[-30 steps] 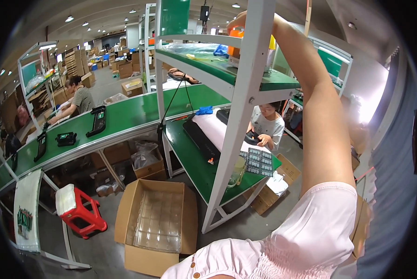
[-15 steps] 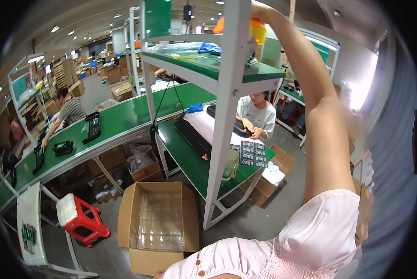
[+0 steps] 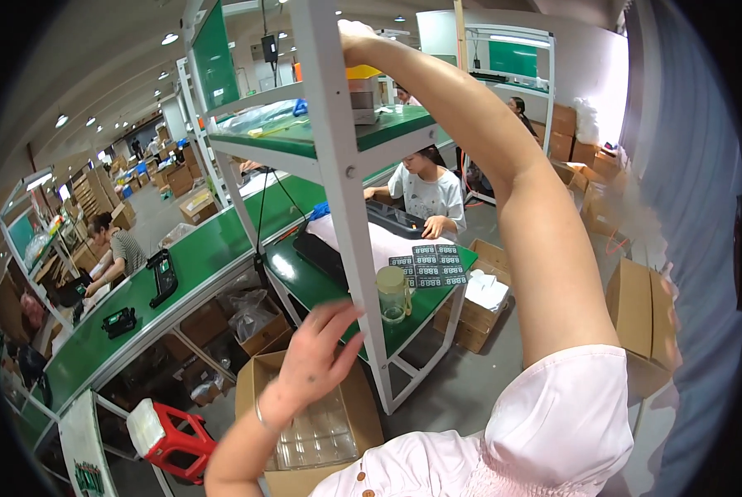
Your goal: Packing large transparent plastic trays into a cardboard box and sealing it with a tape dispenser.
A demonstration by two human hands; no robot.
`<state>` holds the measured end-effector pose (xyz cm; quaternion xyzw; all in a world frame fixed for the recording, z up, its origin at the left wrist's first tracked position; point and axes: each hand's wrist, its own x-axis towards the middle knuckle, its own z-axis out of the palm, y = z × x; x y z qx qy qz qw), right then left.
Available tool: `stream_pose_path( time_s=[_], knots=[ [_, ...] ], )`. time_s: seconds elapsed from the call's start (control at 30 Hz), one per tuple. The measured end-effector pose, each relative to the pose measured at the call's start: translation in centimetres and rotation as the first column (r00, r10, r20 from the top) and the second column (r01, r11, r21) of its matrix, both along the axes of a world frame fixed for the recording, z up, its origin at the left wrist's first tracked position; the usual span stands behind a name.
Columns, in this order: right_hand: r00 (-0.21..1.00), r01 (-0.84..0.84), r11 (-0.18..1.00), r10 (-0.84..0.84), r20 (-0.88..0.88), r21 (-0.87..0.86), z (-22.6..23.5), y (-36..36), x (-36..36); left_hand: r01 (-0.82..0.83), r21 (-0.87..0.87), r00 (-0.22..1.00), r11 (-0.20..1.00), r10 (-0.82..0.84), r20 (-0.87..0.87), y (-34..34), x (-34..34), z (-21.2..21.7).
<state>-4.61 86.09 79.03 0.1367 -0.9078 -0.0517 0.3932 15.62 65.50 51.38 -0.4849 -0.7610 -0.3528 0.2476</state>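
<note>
My right arm stretches up and across to the upper shelf. The right hand [image 3: 358,40] is partly behind the white upright post [image 3: 330,108], just above a yellow bin [image 3: 363,72]; its fingers are hidden. My left hand [image 3: 317,348] is raised in front of the post, slightly blurred, thumb apart from the fingers and nothing visible in it. Its fingertips are nearest the post, and whether they touch it I cannot tell. Beyond the post, a lidded clear jar [image 3: 392,294] stands on the green table [image 3: 421,311], beside several dark printed sheets [image 3: 429,265].
An open cardboard box [image 3: 358,414] with clear plastic trays lies below my left hand. A red stool [image 3: 172,443] stands to its left. Across the table a co-worker [image 3: 425,195] handles a long black case [image 3: 396,219]. Black units lie on the long green bench [image 3: 205,248].
My left hand has come up into view near the post. The whole view has shifted, and my right hand stays up at the shelf. The co-worker now handles a long black case.
</note>
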Motion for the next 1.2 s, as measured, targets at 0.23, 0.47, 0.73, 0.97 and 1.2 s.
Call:
stream_pose_path(
  time_s=[0.23,0.47,0.73,0.97,1.2],
  knots=[
    [0.969,-0.154,0.987,0.141,0.202,0.052,0.8,-1.2,2.8,-0.429,0.036,0.677,0.902,0.348,-0.649,12.7,-10.2,13.3],
    [0.99,-0.136,0.986,0.131,0.057,0.095,0.5,0.0,0.2,-0.778,-0.053,0.518,0.626,0.591,-0.619,16.1,-13.8,16.3],
    [0.922,-0.236,0.971,0.209,-0.325,-0.045,1.1,1.0,-0.9,-0.724,0.02,0.552,0.69,0.596,-0.583,15.8,-15.3,16.6],
    [0.91,-0.236,0.968,0.252,-0.33,0.089,3.7,1.0,1.4,-0.696,-0.083,0.656,0.713,0.585,-0.478,15.6,-16.2,17.0],
    [0.545,-0.405,0.909,0.156,-0.823,-0.096,5.3,3.8,1.0,-0.723,-0.108,0.651,0.683,0.621,-0.436,16.4,-15.5,17.0]
  ],
)
